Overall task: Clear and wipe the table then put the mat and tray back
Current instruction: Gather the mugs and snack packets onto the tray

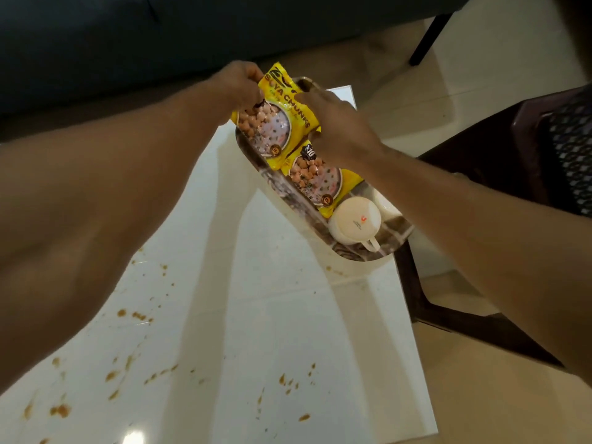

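Observation:
A patterned oval tray (290, 200) sits at the far right corner of the white glossy table (256, 315). On it lie two yellow soya chunks packets: the upper packet (275, 123) and a second packet (315, 179) below it. A white cup (354, 222) stands upside down at the tray's near end. My left hand (238, 84) pinches the upper packet's top left edge. My right hand (336, 123) grips the same packet's right side, covering part of both packets.
Brown spill stains (134, 315) dot the near and left parts of the table. A dark sofa (160, 33) runs along the far side. A dark chair (528, 149) stands close to the table's right edge, beside the tray.

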